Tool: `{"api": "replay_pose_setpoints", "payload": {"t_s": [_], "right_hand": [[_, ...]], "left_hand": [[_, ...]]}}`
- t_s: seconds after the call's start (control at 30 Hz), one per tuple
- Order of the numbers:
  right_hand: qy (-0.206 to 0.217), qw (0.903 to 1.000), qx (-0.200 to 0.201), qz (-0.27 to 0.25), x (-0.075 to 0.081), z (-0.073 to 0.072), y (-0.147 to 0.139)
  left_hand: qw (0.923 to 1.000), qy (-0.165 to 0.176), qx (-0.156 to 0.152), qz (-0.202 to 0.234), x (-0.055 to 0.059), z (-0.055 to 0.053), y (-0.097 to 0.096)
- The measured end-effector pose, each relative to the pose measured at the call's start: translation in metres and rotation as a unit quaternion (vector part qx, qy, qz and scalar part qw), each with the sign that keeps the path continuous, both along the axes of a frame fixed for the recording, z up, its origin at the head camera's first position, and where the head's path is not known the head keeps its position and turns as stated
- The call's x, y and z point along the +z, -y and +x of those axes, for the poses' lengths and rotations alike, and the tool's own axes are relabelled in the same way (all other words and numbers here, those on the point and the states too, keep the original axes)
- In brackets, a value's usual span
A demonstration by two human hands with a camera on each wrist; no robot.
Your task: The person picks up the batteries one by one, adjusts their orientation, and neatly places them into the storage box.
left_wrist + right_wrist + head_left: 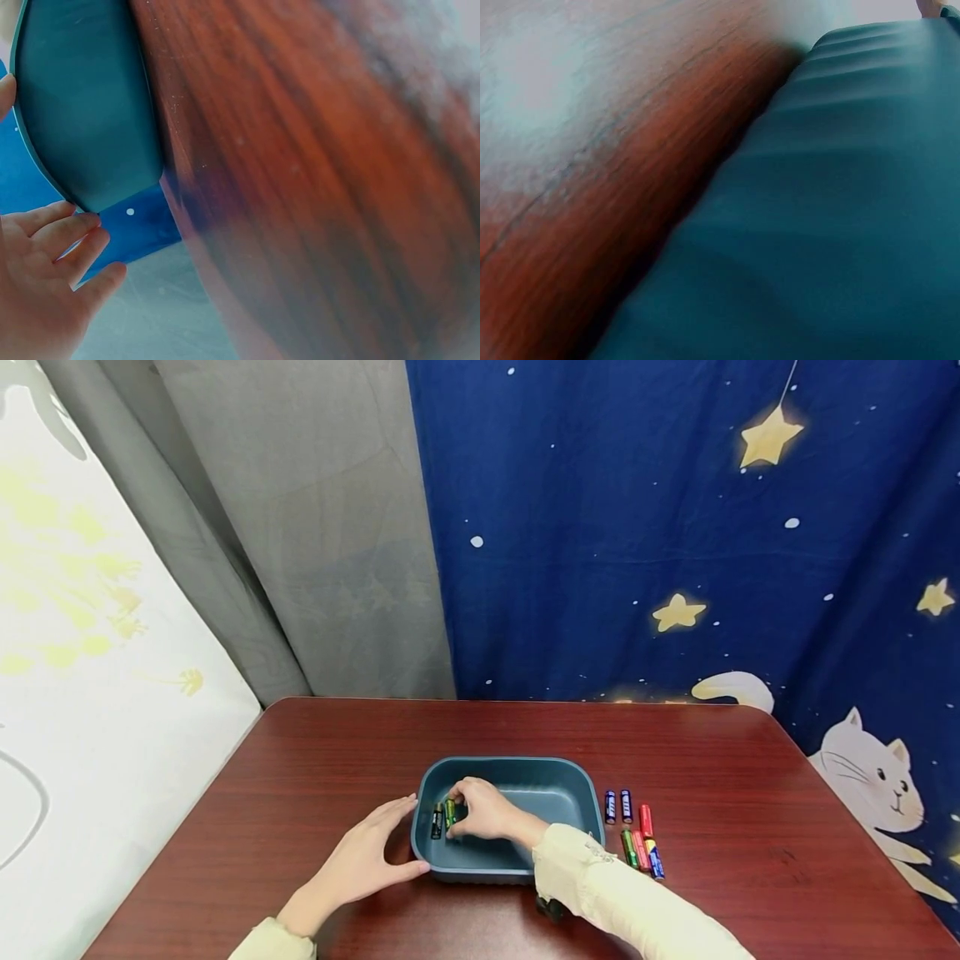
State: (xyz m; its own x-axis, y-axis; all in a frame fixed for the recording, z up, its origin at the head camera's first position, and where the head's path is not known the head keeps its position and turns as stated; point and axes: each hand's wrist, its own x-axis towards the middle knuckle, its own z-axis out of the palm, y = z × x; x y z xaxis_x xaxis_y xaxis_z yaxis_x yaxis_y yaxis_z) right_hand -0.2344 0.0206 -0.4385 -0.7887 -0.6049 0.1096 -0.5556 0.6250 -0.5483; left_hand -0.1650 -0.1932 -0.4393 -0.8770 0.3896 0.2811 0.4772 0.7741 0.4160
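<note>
A teal plastic bin stands on the table. Inside it, near the left wall, my right hand pinches a green battery between thumb and fingers. Just left of that, a black battery lies on the bin floor. My left hand rests against the bin's left end, fingers spread and thumb at the near corner. In the left wrist view, fingertips of the left hand touch the bin's rim. The right wrist view is filled by the bin's outer wall and the tabletop; the right hand is out of sight there.
Right of the bin lie several more batteries: two blue ones, red ones, a green one and a blue-yellow one. The reddish-brown table ends at curtains behind. A small dark object shows under the right sleeve.
</note>
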Motion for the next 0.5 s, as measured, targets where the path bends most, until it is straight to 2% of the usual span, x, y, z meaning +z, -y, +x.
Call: {"api": "replay_pose_setpoints", "payload": {"t_s": [0.23,0.5], "right_hand": [[-0.005,0.9997,-0.014,0.022,-0.0014,-0.0035,0.0032],[-0.002,0.9982,-0.012,0.059,-0.0012,-0.0073,0.0098]], "left_hand": [[1.0000,0.010,0.001,0.001,0.0008,-0.0002,-0.0008],[1.0000,-0.002,-0.003,0.000,0.0003,-0.0003,-0.0001]]}}
